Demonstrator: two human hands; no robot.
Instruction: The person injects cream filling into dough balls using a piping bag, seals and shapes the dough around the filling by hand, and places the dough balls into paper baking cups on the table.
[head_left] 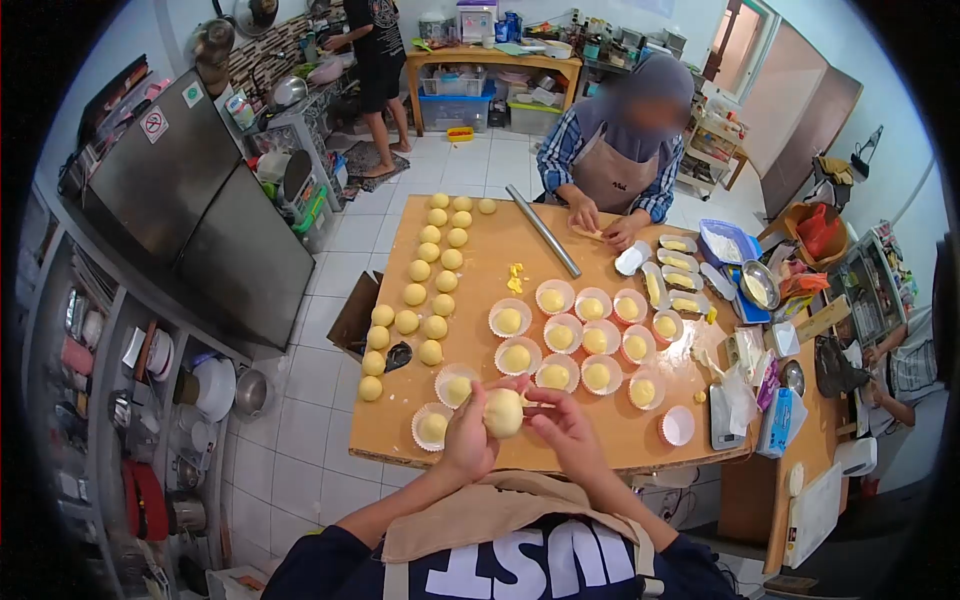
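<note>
My left hand (468, 442) cups a smooth, pale yellow dough ball (503, 414) above the near edge of the table. Fingers of my right hand (566, 432) are at the ball's right side, thumb and forefinger bent in as if pinching its edge; the exact contact is small in view. Just left of my hands, a paper cup (431, 427) holds a dough piece, and another filled cup (457, 386) stands behind it. More dough-filled paper cups (555, 372) stand in rows beyond my hands. One paper cup (677, 426) without dough sits at the right.
Dough balls (415, 294) line the table's (470, 300) left side. A metal rolling pin (543, 231) lies near the far edge. Across the table, a person (620, 150) handles dough beside small filled tins (680, 262). A scale (727, 420) stands at right. Another person (378, 60) stands behind.
</note>
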